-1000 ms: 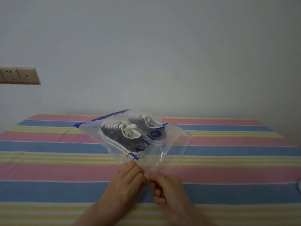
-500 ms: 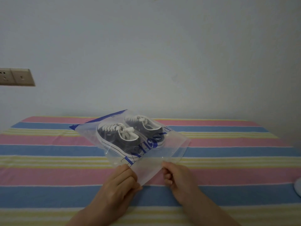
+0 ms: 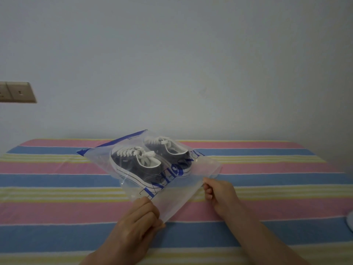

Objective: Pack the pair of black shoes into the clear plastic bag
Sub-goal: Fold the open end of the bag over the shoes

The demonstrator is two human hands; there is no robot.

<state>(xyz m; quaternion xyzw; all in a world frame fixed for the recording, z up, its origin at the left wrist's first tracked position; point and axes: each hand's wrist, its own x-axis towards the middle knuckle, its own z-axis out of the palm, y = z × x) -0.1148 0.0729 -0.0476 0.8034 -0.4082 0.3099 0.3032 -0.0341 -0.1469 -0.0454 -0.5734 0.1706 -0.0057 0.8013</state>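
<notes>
A clear plastic bag with blue print and a blue far edge lies on the striped cloth. Both black shoes sit inside it side by side, white laces up: one shoe nearer left, the other shoe behind it to the right. My left hand pinches the bag's near corner. My right hand pinches the same near edge further right, close to the bag's right corner. The edge is stretched between the two hands.
The table is covered by a cloth striped pink, blue and yellow. A white wall rises right behind it, with a socket plate at the left. A pale round object shows at the right border.
My hands started together at the bag's near corner. The right hand has slid rightward and away along the edge, while the left stays on the corner.
</notes>
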